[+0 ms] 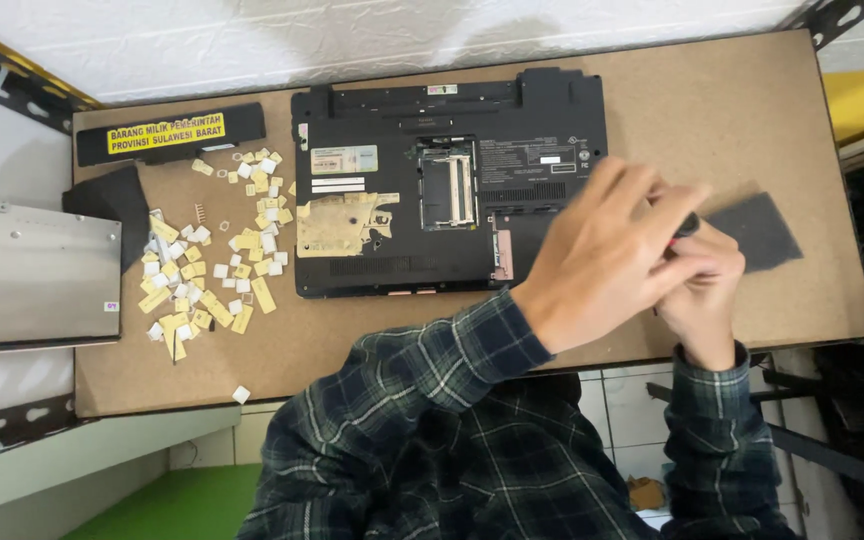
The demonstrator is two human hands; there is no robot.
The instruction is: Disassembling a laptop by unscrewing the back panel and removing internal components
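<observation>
A black laptop [452,190] lies bottom-up on the brown board table [732,110], with its memory bay open and a torn yellowish sticker on its base. Both my hands are together over the laptop's right front corner. My left hand [607,250] reaches across from the left, and its fingers pinch the top of a small dark tool [687,226] with a red mark. My right hand [704,292] is curled around the same tool from below, and most of the tool is hidden. A flat black cover panel [764,230] lies just right of my hands.
A pile of several white and yellowish keycaps [214,265] lies left of the laptop, with one stray keycap [241,394] near the front edge. A long black battery with a yellow label [172,135] lies at the back left. A silver drive [37,275] overhangs the left edge beside a black piece [112,200].
</observation>
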